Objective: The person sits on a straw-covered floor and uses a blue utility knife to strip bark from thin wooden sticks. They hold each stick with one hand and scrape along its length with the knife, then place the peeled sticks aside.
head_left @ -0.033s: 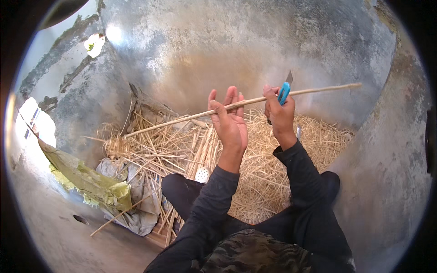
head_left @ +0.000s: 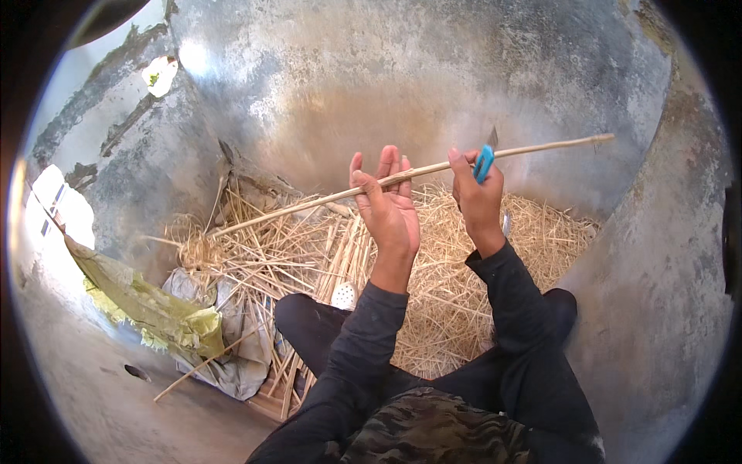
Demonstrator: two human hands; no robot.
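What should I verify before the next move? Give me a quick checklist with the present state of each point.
1. Stalk supported by the left hand: ok, it lies across the fingers with the thumb against it; grip firmness cannot be judged.
2. Blue cutter held by the right hand: ok.
3. Blade out: ok, it shows beyond the cutter's upper end.
4. Left fingers clear of the blade: ok, visibly apart.
5. Blade edge touching the stalk: cannot tell at this size.
6. Stalk's left end clear of the straw: cannot tell, they overlap in this view.
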